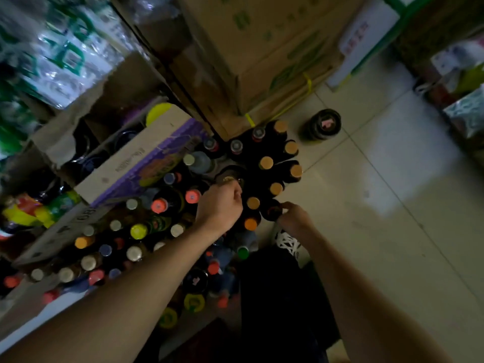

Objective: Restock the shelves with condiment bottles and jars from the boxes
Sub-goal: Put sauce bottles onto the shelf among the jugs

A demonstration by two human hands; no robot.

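**Two grabs, one pile**

Gripped a gold-lidded jar (230,177) with the left hand (221,205), pinched a dark-capped bottle (272,211) with the right hand (293,218). Probably needed straight-up lifts, one at a time, to spare the tan-capped bottles (266,162) packed alongside. Looked like dark glass, labels unreadable. Stood on the floor (379,205) by stacked boxes (235,61).

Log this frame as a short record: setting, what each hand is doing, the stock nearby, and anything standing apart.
setting: dim shop aisle, tiled floor, stacked cardboard boxes
left hand: grips the gold-capped bottle by its top
right hand: fingers curled round the dark-capped bottle
nearby stock: tan-capped dark bottles clustered upright; mixed-cap bottles further left
apart: lone dark jar on the floor
image quality: blurred, labels unreadable
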